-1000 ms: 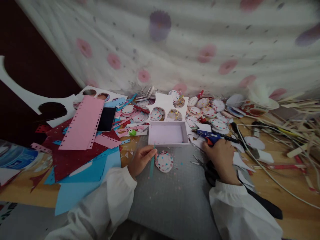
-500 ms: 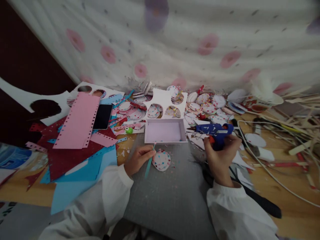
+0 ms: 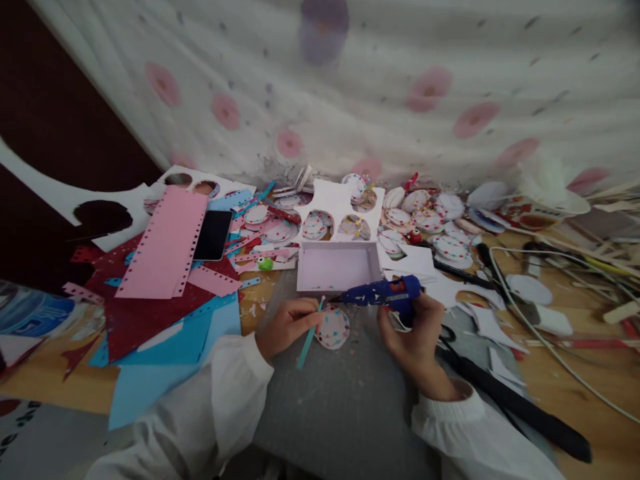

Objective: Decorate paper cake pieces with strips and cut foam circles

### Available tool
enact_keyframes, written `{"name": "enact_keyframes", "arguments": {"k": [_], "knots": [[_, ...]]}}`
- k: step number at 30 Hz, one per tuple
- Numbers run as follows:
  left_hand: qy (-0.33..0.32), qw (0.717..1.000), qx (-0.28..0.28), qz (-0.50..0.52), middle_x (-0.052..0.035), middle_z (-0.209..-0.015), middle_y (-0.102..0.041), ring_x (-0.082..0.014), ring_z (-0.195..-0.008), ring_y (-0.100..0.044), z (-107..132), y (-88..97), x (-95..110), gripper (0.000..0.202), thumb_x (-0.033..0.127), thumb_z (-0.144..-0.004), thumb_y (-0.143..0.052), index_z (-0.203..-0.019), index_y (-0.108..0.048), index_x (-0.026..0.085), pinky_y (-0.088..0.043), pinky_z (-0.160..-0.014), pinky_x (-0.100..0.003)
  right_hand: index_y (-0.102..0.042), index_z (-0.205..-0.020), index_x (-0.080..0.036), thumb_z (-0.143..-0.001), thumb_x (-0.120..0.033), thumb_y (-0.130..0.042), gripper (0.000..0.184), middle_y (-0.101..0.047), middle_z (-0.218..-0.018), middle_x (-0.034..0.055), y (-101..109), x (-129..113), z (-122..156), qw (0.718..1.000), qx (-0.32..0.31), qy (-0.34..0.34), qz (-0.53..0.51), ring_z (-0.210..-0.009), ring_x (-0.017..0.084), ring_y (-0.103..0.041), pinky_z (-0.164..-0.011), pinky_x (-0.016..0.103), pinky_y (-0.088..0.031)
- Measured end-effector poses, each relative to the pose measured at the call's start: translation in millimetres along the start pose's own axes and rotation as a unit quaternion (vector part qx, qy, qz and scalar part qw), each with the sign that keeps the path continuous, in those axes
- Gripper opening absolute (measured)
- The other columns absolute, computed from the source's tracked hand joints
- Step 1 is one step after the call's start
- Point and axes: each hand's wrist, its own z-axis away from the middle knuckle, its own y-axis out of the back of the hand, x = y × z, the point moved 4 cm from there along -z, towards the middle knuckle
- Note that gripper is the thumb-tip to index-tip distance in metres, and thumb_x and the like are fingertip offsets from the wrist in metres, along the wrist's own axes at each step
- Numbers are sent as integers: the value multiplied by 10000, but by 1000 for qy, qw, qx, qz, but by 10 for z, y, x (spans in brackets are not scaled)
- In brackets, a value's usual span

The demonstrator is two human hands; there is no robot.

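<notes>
My left hand (image 3: 286, 325) pinches a thin teal paper strip (image 3: 309, 337) that slants down across the grey mat (image 3: 340, 400). Right beside it lies a round white disc with coloured dots (image 3: 333, 327). My right hand (image 3: 411, 331) grips a blue glue gun (image 3: 386, 293) held level, its nozzle pointing left and ending just above the top of the strip and the disc. Both sleeves are white.
An empty white box (image 3: 338, 267) stands just behind the disc. Pink, red and blue paper sheets (image 3: 165, 293) and a black phone (image 3: 213, 235) fill the left. Several dotted discs (image 3: 425, 213) lie at the back. A white cable (image 3: 550, 347), scissors and wooden sticks lie right.
My right hand picked the glue gun up from the table at the right and carried it left to the disc. The left hand kept the strip in place.
</notes>
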Motion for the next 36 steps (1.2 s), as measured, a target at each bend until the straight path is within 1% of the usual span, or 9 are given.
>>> {"name": "enact_keyframes", "arguments": {"k": [4,8,11,12,16,20,27,31,36], "knots": [[-4,1000,-9,6,-6,-636,-492,-144,-644,-499,-3,-6,-12,448,449,-915,-527,-590,-587,148,-378,-658,-272,-626,-899,-184,-673,-244,-688,242,-592,-637,0,3,-29,-18,998,-19,8,52,-511,143,-484,-481,273,-399],[-7,1000,-20,6,-6,-636,-494,-139,-649,-486,-5,-4,-31,479,487,-916,-520,-595,-582,137,-375,-657,-265,-625,-942,-165,-683,-242,-685,276,-583,-627,-3,5,-22,-6,995,4,32,91,-466,126,-452,-450,261,-371],[-8,1000,-25,10,-7,-644,-496,-136,-651,-483,-5,-3,-37,476,480,-922,-520,-600,-579,134,-369,-652,-264,-632,-915,-169,-675,-233,-690,255,-551,-590,-21,-4,-21,-11,996,0,20,92,-424,109,-398,-410,250,-325],[-9,1000,-26,11,-6,-645,-495,-135,-649,-483,-5,-5,-37,471,473,-924,-521,-601,-580,134,-367,-649,-264,-637,-902,-173,-670,-225,-688,243,-557,-593,-19,-7,-24,-16,996,-6,13,88,-423,110,-403,-407,250,-326],[-13,999,-28,12,-4,-640,-489,-135,-645,-485,-3,-13,-28,457,454,-925,-530,-601,-587,137,-363,-643,-267,-660,-923,-182,-677,-215,-667,249,-648,-687,31,-13,-30,-26,997,-23,11,68,-482,148,-515,-452,271,-398],[-14,999,-24,18,-7,-636,-499,-137,-643,-486,0,-11,-22,456,451,-922,-536,-596,-587,137,-358,-637,-272,-662,-947,-192,-692,-230,-664,258,-677,-712,43,-22,20,-13,997,-35,6,65,-538,182,-586,-503,296,-450],[-18,999,-24,31,-1,-636,-487,-138,-653,-492,7,-6,-28,439,436,-914,-552,-592,-580,139,-356,-656,-278,-652,-886,-190,-672,-225,-666,217,-652,-660,24,-20,5,-22,996,-28,17,81,-495,159,-538,-473,281,-425],[-19,999,-26,33,-5,-640,-497,-137,-651,-493,8,-11,-32,433,423,-917,-551,-593,-586,138,-353,-648,-276,-635,-837,-192,-668,-254,-661,182,-633,-630,21,-20,1,-28,995,-31,9,97,-492,165,-536,-467,283,-419],[-14,999,-31,33,-9,-642,-506,-137,-652,-492,4,-15,-33,421,403,-923,-550,-603,-599,134,-355,-646,-274,-620,-798,-201,-670,-279,-652,153,-612,-594,13,-5,-1,-24,992,-23,19,120,-484,171,-529,-463,284,-406]]}}
